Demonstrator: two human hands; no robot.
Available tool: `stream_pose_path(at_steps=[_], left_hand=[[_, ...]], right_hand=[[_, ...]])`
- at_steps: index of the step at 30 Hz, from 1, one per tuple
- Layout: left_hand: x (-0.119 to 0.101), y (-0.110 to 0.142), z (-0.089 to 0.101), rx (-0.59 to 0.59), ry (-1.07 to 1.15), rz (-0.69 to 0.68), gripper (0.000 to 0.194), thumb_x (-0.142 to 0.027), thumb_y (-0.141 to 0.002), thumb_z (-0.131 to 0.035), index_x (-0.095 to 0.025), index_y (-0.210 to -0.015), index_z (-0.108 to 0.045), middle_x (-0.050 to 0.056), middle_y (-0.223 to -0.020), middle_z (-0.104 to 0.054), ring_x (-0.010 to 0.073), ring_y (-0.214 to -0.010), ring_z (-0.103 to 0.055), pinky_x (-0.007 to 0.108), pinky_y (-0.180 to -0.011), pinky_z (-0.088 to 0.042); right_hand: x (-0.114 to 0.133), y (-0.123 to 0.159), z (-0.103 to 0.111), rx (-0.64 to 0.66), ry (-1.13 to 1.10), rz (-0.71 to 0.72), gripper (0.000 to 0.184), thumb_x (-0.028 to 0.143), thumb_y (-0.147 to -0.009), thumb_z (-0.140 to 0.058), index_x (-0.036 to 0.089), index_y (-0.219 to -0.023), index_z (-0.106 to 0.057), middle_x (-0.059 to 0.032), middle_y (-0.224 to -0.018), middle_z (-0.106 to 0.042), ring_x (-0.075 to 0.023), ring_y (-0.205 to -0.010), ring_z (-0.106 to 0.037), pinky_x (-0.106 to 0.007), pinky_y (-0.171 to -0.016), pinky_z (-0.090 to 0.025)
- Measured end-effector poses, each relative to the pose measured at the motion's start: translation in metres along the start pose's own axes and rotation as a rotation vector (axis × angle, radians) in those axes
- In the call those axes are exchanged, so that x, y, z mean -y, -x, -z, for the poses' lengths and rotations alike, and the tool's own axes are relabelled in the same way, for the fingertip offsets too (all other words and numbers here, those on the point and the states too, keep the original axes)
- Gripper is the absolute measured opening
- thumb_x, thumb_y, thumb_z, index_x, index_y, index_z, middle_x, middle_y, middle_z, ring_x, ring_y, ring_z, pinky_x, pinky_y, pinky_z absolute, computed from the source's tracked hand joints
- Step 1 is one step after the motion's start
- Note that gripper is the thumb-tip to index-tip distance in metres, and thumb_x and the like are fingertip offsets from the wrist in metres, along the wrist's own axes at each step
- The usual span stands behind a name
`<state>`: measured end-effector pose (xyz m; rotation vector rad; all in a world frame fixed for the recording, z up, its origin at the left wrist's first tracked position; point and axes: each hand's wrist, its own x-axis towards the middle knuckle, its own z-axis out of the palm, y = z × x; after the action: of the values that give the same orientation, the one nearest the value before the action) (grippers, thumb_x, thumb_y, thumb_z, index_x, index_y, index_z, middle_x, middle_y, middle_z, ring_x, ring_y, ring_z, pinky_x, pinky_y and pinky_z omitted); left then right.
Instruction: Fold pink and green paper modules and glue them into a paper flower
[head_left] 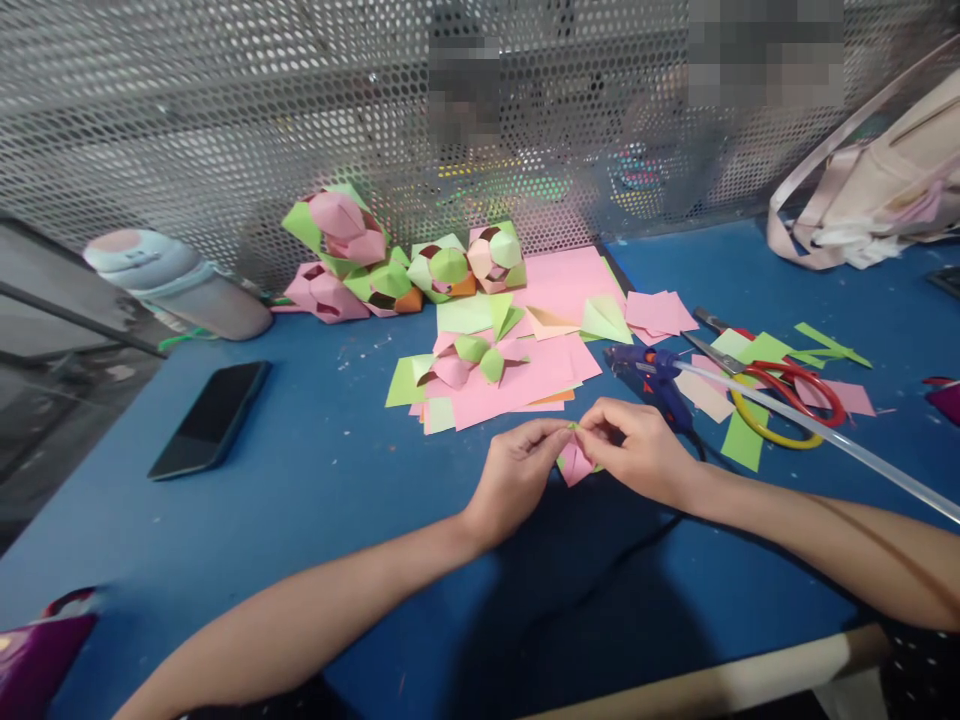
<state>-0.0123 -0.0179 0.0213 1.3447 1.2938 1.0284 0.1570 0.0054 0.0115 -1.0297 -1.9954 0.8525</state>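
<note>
Between my fingertips is a small folded paper piece (575, 464), pink with green edges. My left hand (517, 470) pinches its upper left side, and my right hand (637, 450) pinches the upper right; parts of it are hidden by the fingers. Just beyond lie stacked pink paper sheets (517, 385) with curled green and pink folded pieces (480, 355) on top. A blue glue gun (660, 380) with a long clear glue stick (825, 440) rests right beside my right hand.
Folded paper balls (345, 230) are piled against the perforated metal panel (210, 130). At left are a bottle (180, 285) and a phone (212, 420). Scissors with red handles (802, 385), a yellow-handled pair (776, 430) and paper scraps lie at right, a bag (892, 170) behind.
</note>
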Motion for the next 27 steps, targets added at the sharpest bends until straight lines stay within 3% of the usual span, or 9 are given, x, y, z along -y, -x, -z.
stream_pose_path(at_steps=[3,7,10,17,22,27], left_hand=[[0.002,0.000,0.001,0.032,0.039,0.011,0.019,-0.031,-0.082,-0.061,-0.018,-0.085,-0.075,0.004,-0.088,-0.073,0.0201,-0.086,-0.065,0.028,-0.080,-0.050],[0.008,0.000,0.000,0.118,0.278,0.121,0.027,-0.035,-0.082,-0.061,-0.017,-0.098,-0.072,0.006,-0.094,-0.072,0.0188,-0.084,-0.065,0.028,-0.074,-0.052],[0.011,-0.001,-0.002,0.128,0.359,0.149,0.026,-0.034,-0.079,-0.066,-0.015,-0.097,-0.071,0.006,-0.089,-0.071,0.0159,-0.078,-0.064,0.025,-0.070,-0.052],[0.016,-0.004,0.000,0.024,0.271,0.086,0.020,-0.034,-0.078,-0.068,-0.014,-0.083,-0.070,0.002,-0.074,-0.069,0.0120,-0.066,-0.060,0.023,-0.065,-0.048],[0.016,-0.005,-0.001,-0.015,0.159,0.037,0.017,-0.032,-0.077,-0.068,-0.015,-0.079,-0.068,0.002,-0.076,-0.069,0.0129,-0.070,-0.061,0.022,-0.066,-0.047],[0.014,-0.004,-0.005,-0.016,0.134,0.020,0.017,-0.030,-0.074,-0.071,-0.015,-0.078,-0.066,0.001,-0.075,-0.067,0.0118,-0.068,-0.059,0.021,-0.064,-0.046]], right_hand=[[0.001,-0.001,0.002,0.009,-0.013,-0.024,0.012,0.021,-0.085,-0.053,0.018,-0.074,-0.057,0.0027,-0.064,-0.054,-0.0094,-0.058,-0.048,-0.022,-0.056,-0.038],[-0.001,-0.001,0.005,-0.013,-0.009,-0.028,0.012,0.021,-0.084,-0.054,0.017,-0.074,-0.059,0.0024,-0.064,-0.056,-0.0095,-0.058,-0.049,-0.022,-0.055,-0.038],[-0.003,0.000,0.005,-0.030,-0.005,-0.023,0.014,0.023,-0.085,-0.055,0.017,-0.073,-0.059,0.0018,-0.064,-0.057,-0.0098,-0.058,-0.050,-0.022,-0.056,-0.039],[0.002,0.000,0.004,0.011,-0.025,-0.097,0.018,0.034,-0.087,-0.055,0.017,-0.084,-0.061,0.0010,-0.070,-0.060,-0.0105,-0.061,-0.052,-0.023,-0.056,-0.039],[0.000,0.001,0.000,0.004,0.051,-0.123,0.011,0.023,-0.083,-0.057,0.018,-0.073,-0.057,0.0039,-0.063,-0.053,-0.0095,-0.058,-0.048,-0.022,-0.055,-0.035],[-0.002,0.000,-0.004,0.001,0.073,-0.104,0.008,0.018,-0.082,-0.056,0.018,-0.074,-0.058,0.0028,-0.066,-0.056,-0.0106,-0.062,-0.052,-0.023,-0.059,-0.038]])
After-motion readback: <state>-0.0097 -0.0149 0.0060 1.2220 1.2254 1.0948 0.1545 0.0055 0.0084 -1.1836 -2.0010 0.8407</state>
